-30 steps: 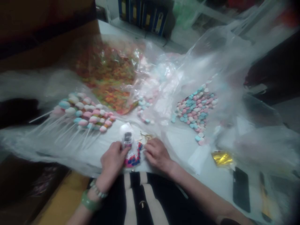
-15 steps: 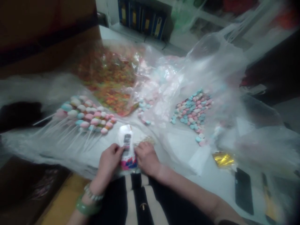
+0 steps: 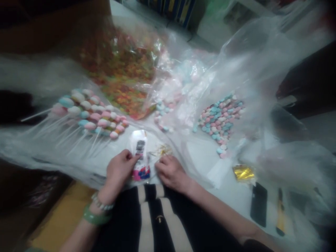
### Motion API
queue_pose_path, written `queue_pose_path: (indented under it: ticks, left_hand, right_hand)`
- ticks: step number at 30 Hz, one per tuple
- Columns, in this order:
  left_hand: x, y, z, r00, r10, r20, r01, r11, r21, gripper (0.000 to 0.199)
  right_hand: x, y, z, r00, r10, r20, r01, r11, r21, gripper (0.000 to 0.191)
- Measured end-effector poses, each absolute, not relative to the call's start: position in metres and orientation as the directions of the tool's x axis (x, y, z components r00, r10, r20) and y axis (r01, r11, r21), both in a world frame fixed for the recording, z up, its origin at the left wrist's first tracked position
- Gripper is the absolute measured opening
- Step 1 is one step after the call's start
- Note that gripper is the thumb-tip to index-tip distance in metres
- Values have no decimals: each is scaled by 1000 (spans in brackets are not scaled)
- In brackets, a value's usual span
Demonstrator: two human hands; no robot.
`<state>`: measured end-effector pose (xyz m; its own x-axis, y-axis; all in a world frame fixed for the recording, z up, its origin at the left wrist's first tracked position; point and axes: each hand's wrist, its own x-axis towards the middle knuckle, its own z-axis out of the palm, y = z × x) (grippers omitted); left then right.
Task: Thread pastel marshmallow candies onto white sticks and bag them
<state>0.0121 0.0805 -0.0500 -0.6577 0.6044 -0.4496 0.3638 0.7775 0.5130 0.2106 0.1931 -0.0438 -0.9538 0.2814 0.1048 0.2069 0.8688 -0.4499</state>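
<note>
work surface: white table (image 3: 233, 196), partly under a crumpled clear plastic sheet (image 3: 78, 164); brown carton (image 3: 65, 45) at the far left; much of the view blurred
packet (image 3: 144, 161): white with pink and blue print, lying close to the table's near edge, between the hands
left hand (image 3: 119, 171): thumb and fingers closed on the packet's left side
right hand (image 3: 173, 175): fingers curled, just beside the packet's right side and near the gold ties (image 3: 163, 149); cannot tell if they hold anything
step: seems to be steadying the packet with the left hand, the right waiting or working beside it
next move: would seem to call for a light left pinch and a small, low reach by the right fingers
edges: near edge lies right against the person's dark top (image 3: 120, 213), so little room that way
room: tight on the left, with candy sticks (image 3: 96, 117) near; more on the right, towards the gold pack (image 3: 244, 172), phone (image 3: 259, 204) and cutter (image 3: 280, 213)
</note>
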Motion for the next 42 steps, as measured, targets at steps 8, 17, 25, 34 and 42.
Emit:
queue_pose_path:
  ticks: [8,17,25,34,42]
  left_hand:
    - [12,78,-54,-662,600,-449,324,770,550,37]
    - [10,70,-63,-709,589,-388,174,679,713,32]
    - [7,65,-31,-663,542,-517,-362,372,855,30]
    - [22,75,-18,-566,577,-589,-644,136,753,31]
    - [24,76,-16,-641,484,-596,-693,-31,720,31]
  right_hand:
    - [210,191,-51,-929,335,161,245,877,-413,25]
    - [172,204,-50,-920,359,158,321,921,-222,16]
    - [163,202,-33,-735,667,123,443,610,-657,16]
    - [123,177,-14,-724,512,-462,360,-291,-886,4]
    - [113,170,-9,-736,487,-471,227,-479,-848,21]
